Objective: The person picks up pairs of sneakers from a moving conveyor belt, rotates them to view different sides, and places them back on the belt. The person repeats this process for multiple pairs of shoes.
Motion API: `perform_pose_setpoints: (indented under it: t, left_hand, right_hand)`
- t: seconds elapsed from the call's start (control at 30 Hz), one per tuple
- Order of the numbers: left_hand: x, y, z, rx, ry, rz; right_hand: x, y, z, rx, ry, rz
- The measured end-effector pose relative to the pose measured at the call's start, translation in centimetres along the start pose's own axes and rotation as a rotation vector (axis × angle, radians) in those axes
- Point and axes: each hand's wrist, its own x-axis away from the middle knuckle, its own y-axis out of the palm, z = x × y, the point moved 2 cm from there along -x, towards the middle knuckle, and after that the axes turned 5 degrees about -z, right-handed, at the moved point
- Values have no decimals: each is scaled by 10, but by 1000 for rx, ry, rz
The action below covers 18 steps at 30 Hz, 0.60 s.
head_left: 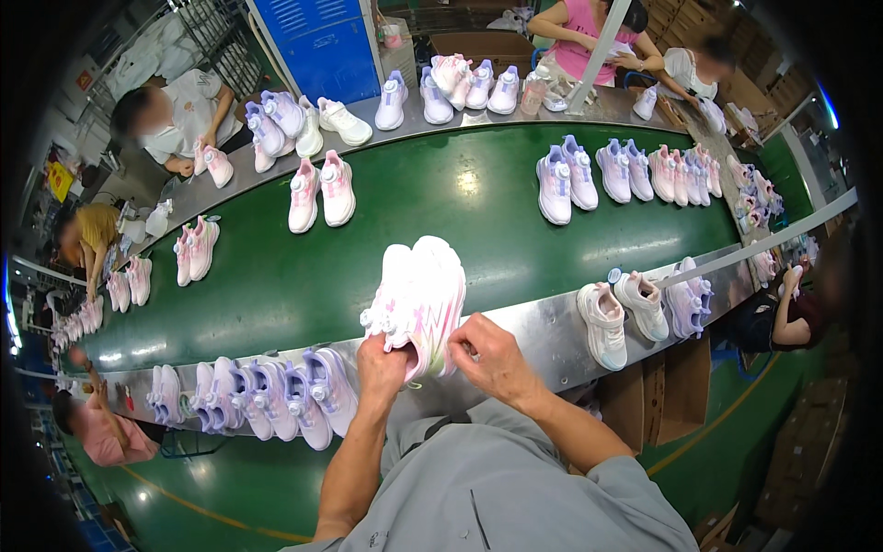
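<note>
Just in front of me, over the near metal edge of the bench, I hold a pair of white-and-pink sneakers [430,308] side by side, toes pointing away. My left hand [381,370] is closed on them at the ankle openings, its fingers partly hidden by the shoes. Close to the heel of the right-hand shoe is my right hand [495,361], with fingers curled and pinched together. Whatever may be between those fingertips is too small to make out. A pale green loop shows below the heels.
Lilac sneakers [317,396] line the near ledge at left; cream sneakers [604,327] stand there at right. More pairs, including pink sneakers [320,191], sit on the green belt [441,193]. A grey metal bar [763,237] slants in at right. Several people work around the line.
</note>
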Motion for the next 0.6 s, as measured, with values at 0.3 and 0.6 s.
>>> perform_pose_setpoints:
  t: [0.3, 0.6]
  left_hand:
    - [16, -2, 21, 139, -1, -71]
    - [24, -10, 14, 90, -28, -168]
  right_hand:
    - [-29, -21, 12, 21, 26, 131]
    - [-66, -52, 12, 15, -8, 103]
